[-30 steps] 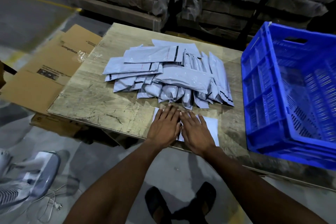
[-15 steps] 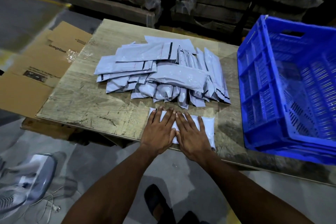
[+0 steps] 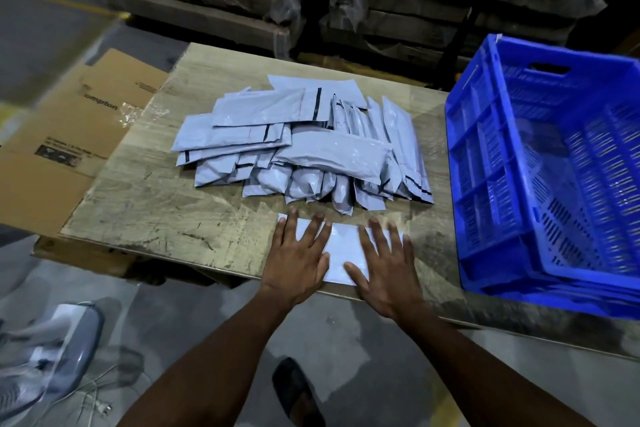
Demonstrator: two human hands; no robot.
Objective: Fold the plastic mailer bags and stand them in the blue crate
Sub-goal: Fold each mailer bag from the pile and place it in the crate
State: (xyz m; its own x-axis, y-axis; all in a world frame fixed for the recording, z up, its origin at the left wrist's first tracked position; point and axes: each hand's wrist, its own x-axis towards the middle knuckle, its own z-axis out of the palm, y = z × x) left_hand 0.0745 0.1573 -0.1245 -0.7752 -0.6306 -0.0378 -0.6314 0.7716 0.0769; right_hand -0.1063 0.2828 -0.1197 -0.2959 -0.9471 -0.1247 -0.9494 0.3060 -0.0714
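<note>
Across the worn bench (image 3: pixel 156 204), the left hand (image 3: pixel 294 260) and right hand (image 3: pixel 384 267), flat-fingered, had slid apart along the white mailer bag (image 3: pixel 341 250), likely smoothing its fold before crating.

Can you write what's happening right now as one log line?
step: flattening mailer bag | left hand: pressing | right hand: pressing | blue crate: no bags seen

Left hand (image 3: pixel 296 262) and right hand (image 3: pixel 386 270) cover both ends of the white mailer (image 3: pixel 341 253) at the bench's near edge; only its middle shows. Blue crate (image 3: pixel 491 184) cut off by the right edge, floor hidden by its wall. Mailer pile (image 3: pixel 311 149): lower bags buried, count unreadable. Cardboard box (image 3: pixel 69 135) print too small to read. Fan (image 3: pixel 45 354) bottom-left blurred and cropped.
</note>
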